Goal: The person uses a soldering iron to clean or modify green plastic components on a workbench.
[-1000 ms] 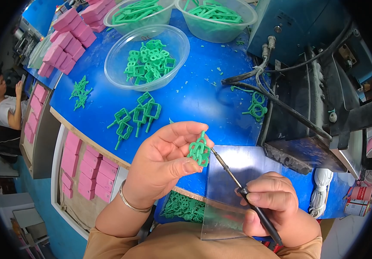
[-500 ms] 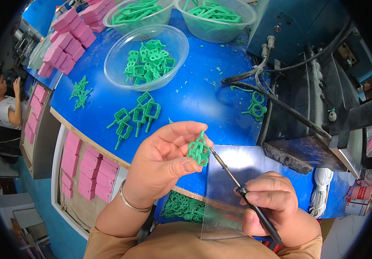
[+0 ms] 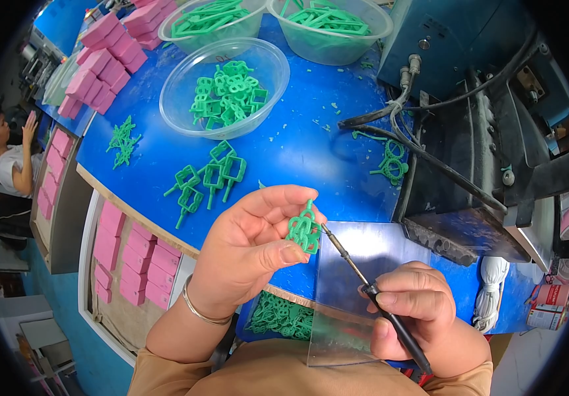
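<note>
My left hand (image 3: pixel 251 244) pinches a small green openwork wax piece (image 3: pixel 304 231) between thumb and fingers, its thin stem pointing up. My right hand (image 3: pixel 416 307) is closed around the black handle of a soldering iron (image 3: pixel 344 254) with a slim metal shaft. The iron's tip is at the right side of the green piece, close to my left fingertips; whether it touches the piece is too small to tell. Beneath the iron lies a clear plastic sheet (image 3: pixel 344 330) at the table's front edge.
On the blue table (image 3: pixel 297 158) are loose green pieces (image 3: pixel 212 175), a clear bowl (image 3: pixel 172 112) of green parts and two fuller tubs. Pink blocks (image 3: pixel 103 79) stand at the left. Black cables (image 3: pixel 429 158) and machinery are at the right. Another person (image 3: pixel 17 152) sits far left.
My hands, the green piece and the soldering iron stay almost in place, with only a slight shift of the iron. At the far left, the other person's raised hand has moved.
</note>
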`<state>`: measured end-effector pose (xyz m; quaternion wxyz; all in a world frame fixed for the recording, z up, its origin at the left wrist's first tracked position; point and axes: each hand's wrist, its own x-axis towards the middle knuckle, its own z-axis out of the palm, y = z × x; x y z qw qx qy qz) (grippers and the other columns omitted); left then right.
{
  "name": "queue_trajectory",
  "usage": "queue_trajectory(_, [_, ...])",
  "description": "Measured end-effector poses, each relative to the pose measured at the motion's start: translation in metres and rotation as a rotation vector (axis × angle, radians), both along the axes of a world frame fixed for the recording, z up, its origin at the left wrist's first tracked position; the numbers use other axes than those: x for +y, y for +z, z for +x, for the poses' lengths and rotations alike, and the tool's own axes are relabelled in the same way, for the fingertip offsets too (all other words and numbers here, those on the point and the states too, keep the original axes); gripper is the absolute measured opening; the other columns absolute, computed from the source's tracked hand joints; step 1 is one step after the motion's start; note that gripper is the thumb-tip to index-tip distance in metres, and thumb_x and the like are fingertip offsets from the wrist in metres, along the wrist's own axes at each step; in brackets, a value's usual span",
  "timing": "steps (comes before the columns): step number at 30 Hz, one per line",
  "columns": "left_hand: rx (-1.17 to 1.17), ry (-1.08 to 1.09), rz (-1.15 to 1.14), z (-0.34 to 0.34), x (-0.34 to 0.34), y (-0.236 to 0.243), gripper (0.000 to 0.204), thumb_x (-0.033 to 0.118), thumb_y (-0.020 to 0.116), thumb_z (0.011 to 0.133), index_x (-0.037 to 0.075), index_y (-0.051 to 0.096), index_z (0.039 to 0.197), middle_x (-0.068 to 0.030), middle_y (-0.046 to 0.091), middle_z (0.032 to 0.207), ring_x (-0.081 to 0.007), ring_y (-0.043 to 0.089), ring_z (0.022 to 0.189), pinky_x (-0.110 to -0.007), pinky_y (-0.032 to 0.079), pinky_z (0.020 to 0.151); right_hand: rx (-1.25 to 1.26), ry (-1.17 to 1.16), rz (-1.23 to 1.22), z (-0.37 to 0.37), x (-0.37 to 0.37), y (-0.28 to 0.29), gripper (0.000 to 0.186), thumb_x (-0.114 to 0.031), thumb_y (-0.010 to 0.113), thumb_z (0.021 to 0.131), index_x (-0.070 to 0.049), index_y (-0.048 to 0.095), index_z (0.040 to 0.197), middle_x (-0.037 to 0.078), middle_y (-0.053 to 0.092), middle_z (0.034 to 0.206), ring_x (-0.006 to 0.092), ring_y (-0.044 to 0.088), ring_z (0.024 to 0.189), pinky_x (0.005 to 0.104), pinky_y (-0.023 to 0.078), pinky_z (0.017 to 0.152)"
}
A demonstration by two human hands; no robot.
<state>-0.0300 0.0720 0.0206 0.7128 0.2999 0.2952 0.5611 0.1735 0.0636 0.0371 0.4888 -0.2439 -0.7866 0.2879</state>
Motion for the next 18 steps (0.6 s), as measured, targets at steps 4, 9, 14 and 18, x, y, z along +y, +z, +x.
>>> queue_trajectory(4, [-0.007, -0.005, 0.014, -0.0003, 0.0005, -0.0006, 0.06, 0.017, 0.074, 0.07, -0.002, 0.045, 0.119, -0.0131, 0.056, 0.1, -0.016, 0.055, 0.079, -0.024, 0.046, 0.066, 0.003, 0.004, 0.0, 0.0002, 0.0003, -0.0001, 0.025, -0.009, 0.066, 0.066, 0.001, 0.057, 0.086, 0.015, 0.061, 0.073, 0.0176, 0.056, 0.049, 0.0251, 0.043, 0.043])
queue_trajectory(9, [-0.008, -0.005, 0.008, -0.0004, 0.0005, -0.001, 0.06, 0.017, 0.074, 0.07, -0.002, 0.045, 0.119, -0.0132, 0.056, 0.1, -0.0162, 0.055, 0.079, -0.024, 0.046, 0.066, 0.006, -0.003, 0.005, 0.0003, -0.0001, -0.0006, 0.025, -0.009, 0.066, 0.066, 0.001, 0.057, 0.086, 0.015, 0.061, 0.072, 0.0174, 0.056, 0.048, 0.0251, 0.043, 0.043])
queue_trajectory(14, [-0.013, -0.002, 0.013, -0.0002, 0.0005, -0.001, 0.06, 0.017, 0.074, 0.07, -0.002, 0.045, 0.119, -0.0133, 0.056, 0.1, -0.0163, 0.055, 0.078, -0.024, 0.046, 0.065, 0.003, -0.005, 0.006, 0.0006, -0.0002, -0.0006, 0.025, -0.009, 0.066, 0.065, 0.001, 0.056, 0.086, 0.015, 0.061, 0.073, 0.0174, 0.056, 0.048, 0.0252, 0.043, 0.042])
queue_trajectory(18, [-0.003, 0.002, 0.005, 0.0, 0.0005, -0.0009, 0.06, 0.017, 0.074, 0.07, -0.003, 0.045, 0.119, -0.0133, 0.056, 0.1, -0.0162, 0.055, 0.078, -0.024, 0.046, 0.065, -0.001, 0.003, 0.003, 0.0006, 0.0001, -0.0005, 0.026, -0.009, 0.066, 0.065, 0.001, 0.056, 0.087, 0.015, 0.061, 0.073, 0.0176, 0.056, 0.049, 0.0252, 0.043, 0.043])
